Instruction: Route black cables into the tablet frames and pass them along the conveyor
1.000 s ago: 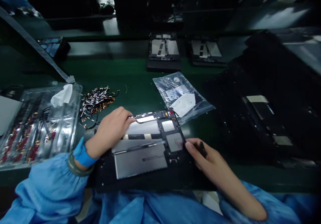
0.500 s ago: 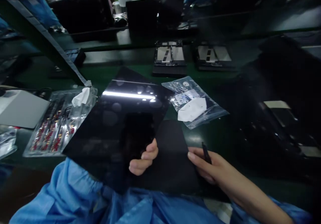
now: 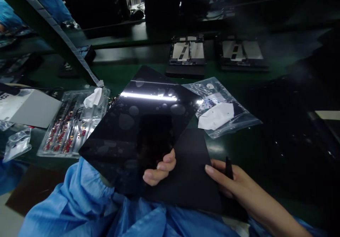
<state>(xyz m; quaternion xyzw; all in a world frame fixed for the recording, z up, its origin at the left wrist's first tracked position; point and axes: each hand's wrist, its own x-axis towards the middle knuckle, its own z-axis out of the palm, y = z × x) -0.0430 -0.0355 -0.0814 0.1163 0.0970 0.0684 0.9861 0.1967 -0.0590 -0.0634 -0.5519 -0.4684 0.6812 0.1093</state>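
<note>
A glossy black screen panel [image 3: 124, 123] is held tilted in front of me, with round smudge-like spots and a bright light reflection on its face. My left hand [image 3: 160, 169] grips it from behind, its fingertips curled over the right edge. Under and beside the panel lies a flat matte black pad [image 3: 191, 169]. At that pad's right edge, the thumb of my right hand [image 3: 225, 180] rests on or just above it. A slim black pointed tool [image 3: 228, 168] sticks up from between the fingers of this hand; its lower part is hidden.
A clear plastic bag [image 3: 239, 118] with a white piece lies beyond the pad. On the left are a clear tray [image 3: 57, 152] of small red and gold parts and a white box [image 3: 37, 108]. Two opened tablet-like devices [image 3: 186, 58] sit farther back. A slanted post [image 3: 61, 39] rises at left.
The whole scene has shifted rightward as my head turned slightly left. Both hands keep the same hold, and the panel stays tilted over the pad.
</note>
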